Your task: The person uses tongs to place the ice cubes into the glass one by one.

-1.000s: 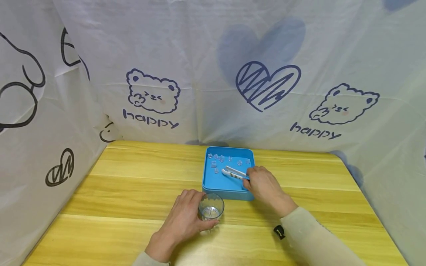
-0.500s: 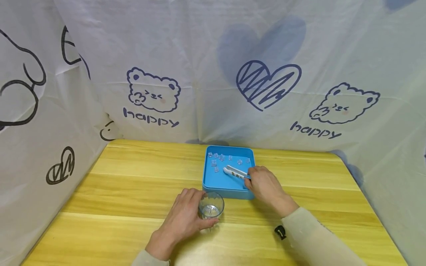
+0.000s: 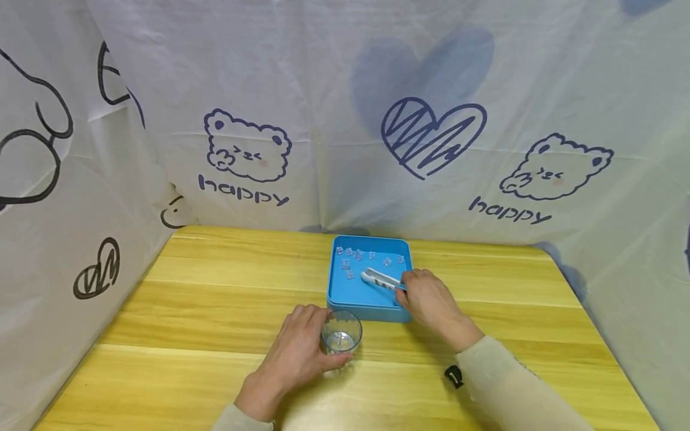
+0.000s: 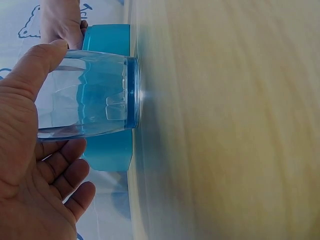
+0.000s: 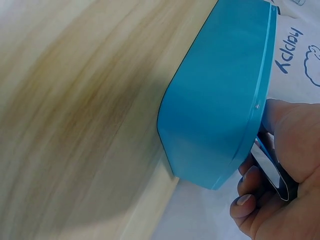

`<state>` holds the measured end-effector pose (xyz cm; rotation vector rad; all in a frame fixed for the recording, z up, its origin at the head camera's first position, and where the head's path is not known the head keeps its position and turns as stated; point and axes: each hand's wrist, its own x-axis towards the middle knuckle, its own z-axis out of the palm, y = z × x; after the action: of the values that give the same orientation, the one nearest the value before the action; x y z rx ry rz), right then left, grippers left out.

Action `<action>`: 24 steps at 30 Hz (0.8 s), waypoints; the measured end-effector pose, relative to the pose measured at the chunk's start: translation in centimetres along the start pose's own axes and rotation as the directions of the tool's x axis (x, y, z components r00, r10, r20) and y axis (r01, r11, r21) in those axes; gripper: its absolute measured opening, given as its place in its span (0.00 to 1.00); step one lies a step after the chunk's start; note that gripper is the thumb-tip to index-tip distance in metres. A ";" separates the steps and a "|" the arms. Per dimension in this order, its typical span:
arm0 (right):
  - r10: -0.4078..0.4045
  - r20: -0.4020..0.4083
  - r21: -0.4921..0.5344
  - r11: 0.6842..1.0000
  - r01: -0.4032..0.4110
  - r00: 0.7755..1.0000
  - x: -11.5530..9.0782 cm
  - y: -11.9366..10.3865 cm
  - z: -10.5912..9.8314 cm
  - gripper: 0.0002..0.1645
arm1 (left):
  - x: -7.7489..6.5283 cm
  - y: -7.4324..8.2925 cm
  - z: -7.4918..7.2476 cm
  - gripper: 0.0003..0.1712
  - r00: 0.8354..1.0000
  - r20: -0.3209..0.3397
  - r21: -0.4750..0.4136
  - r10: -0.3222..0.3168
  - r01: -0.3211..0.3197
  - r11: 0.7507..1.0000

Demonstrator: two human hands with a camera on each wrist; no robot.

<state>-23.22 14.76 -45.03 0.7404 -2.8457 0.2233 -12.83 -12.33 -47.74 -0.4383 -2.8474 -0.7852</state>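
Observation:
My left hand point(image 3: 299, 347) grips a clear drinking glass point(image 3: 342, 332) standing on the table in front of the box, thumb on the near side and fingers round the far side. In the left wrist view a small clear block point(image 4: 116, 107) shows low inside the glass. Over the right side of the shallow blue box point(image 3: 372, 313), my right hand point(image 3: 430, 302) holds a pair of white and blue tongs point(image 3: 380, 279). Their tips point left, low over the box floor. Several clear little cubes point(image 3: 358, 255) lie scattered in the back and left of the box.
The wooden table point(image 3: 215, 311) ends at a white cloth backdrop point(image 3: 334, 120) with bear and heart drawings. A small black tag point(image 3: 454, 376) shows beside the right sleeve. The box's raised wall surrounds the cubes.
The tong tips have drawn closer together and shifted slightly right, a little away from the nearest cubes. The left hand and glass stay in place.

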 end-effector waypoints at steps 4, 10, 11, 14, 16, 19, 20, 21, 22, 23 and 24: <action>-0.006 0.000 0.004 1.000 0.006 1.000 0.0 -0.1 0.1 0.14 | 0.0 0.0 0.0 0.45 1.000 -0.001 0.001 0.000 0.000 1.000; -0.021 -0.022 0.003 1.000 0.021 1.000 -0.1 -0.2 0.1 0.14 | -0.1 0.0 0.0 0.44 1.000 0.004 -0.002 0.001 -0.001 1.000; -0.022 -0.027 0.006 1.000 0.022 0.999 -0.1 -0.2 0.1 0.14 | 0.0 0.0 0.0 0.44 1.000 0.005 -0.003 0.000 0.000 1.000; -0.024 -0.043 0.018 1.000 0.024 0.999 -0.2 -0.2 -0.1 0.13 | 0.0 0.0 0.0 0.45 1.000 0.009 0.003 -0.003 0.003 1.000; -0.027 -0.058 0.027 0.999 0.028 0.998 -0.3 -0.2 -0.1 0.13 | 0.0 0.0 0.0 0.45 1.000 0.011 0.002 -0.006 0.006 1.000; -0.034 -0.082 0.036 0.999 0.037 0.996 -0.6 -0.2 -0.2 0.13 | 0.0 0.0 0.0 0.45 1.000 0.013 0.002 -0.009 0.009 1.000; -0.036 -0.087 0.040 0.998 0.039 0.996 -0.6 -0.2 -0.3 0.13 | 0.0 0.0 0.0 0.45 1.000 0.012 0.002 -0.010 0.010 1.000; -0.037 -0.092 0.044 0.998 0.041 0.995 -0.7 -0.3 -0.3 0.13 | 0.0 0.1 0.0 0.45 1.000 0.011 0.000 -0.010 0.010 1.000; -0.036 -0.096 0.047 0.998 0.041 0.995 -0.8 -0.3 -0.4 0.13 | 0.0 0.1 0.0 0.45 1.000 0.009 -0.001 -0.009 0.009 1.000; -0.034 -0.098 0.052 0.998 0.040 0.995 -0.9 -0.3 -0.5 0.13 | 0.0 0.1 0.0 0.45 1.000 0.007 0.000 -0.007 0.007 1.000; -0.032 -0.099 0.059 0.998 0.038 0.995 -1.0 -0.3 -0.6 0.13 | 0.0 0.1 0.0 0.44 1.000 0.003 0.002 -0.005 0.005 1.000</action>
<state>-22.11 15.04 -44.66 0.7679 -2.7422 0.3330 -12.80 -12.27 -47.72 -0.4330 -2.8527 -0.7834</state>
